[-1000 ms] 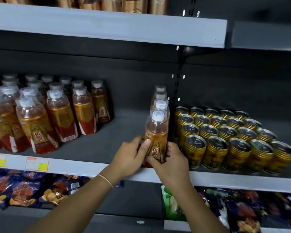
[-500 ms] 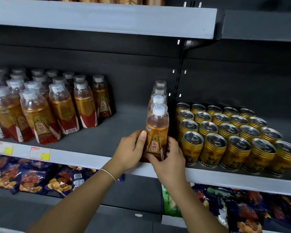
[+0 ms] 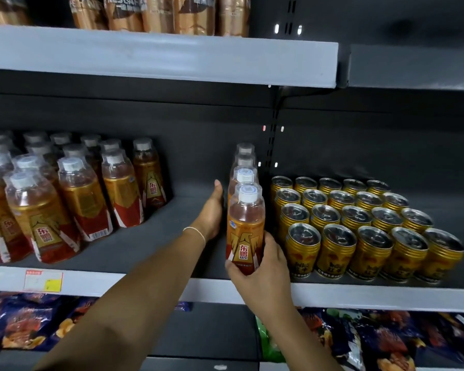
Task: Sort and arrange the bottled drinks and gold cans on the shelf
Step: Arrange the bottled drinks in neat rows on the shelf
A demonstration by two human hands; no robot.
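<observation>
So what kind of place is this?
Most likely a grocery shop or supermarket. Rows of the same bottled drinks and gold cans fill a shelf, a price tag is stuck on its edge, and snack bags lie below.

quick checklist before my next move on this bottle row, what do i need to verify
1. Right hand grip on front bottle: ok, fingers curled round its base.
2. Front bottle upright: ok.
3. Left hand bracing the row behind: cannot tell, it lies flat alongside and the contact is hidden.
4. Row in single file: ok.
5. Gap to gold cans: cannot tell, the right hand covers it.
6. Room toward left bottle group: ok, bare shelf shows between.
</observation>
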